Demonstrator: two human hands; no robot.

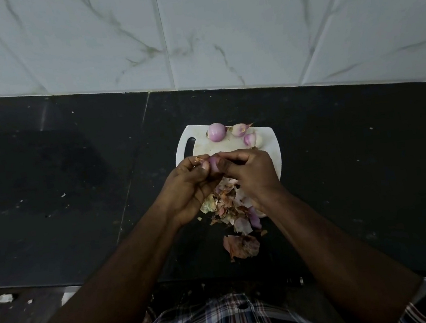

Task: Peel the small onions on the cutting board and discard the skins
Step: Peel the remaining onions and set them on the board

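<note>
Both hands pinch one small onion [213, 164] above cutting board [273, 159]: left hand [191, 188] steadies, right hand [248, 173] strips; skins [229, 207] heaped beneath for discarding.

Our left hand [187, 188] and right hand [248, 173] meet fingertip to fingertip, fingers curled and pinching; both forearms angle inward from the lower corners.

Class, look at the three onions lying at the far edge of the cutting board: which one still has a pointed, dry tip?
The middle onion: a pointed dry tip juts rightward. The round left onion and small right onion show none.
</note>
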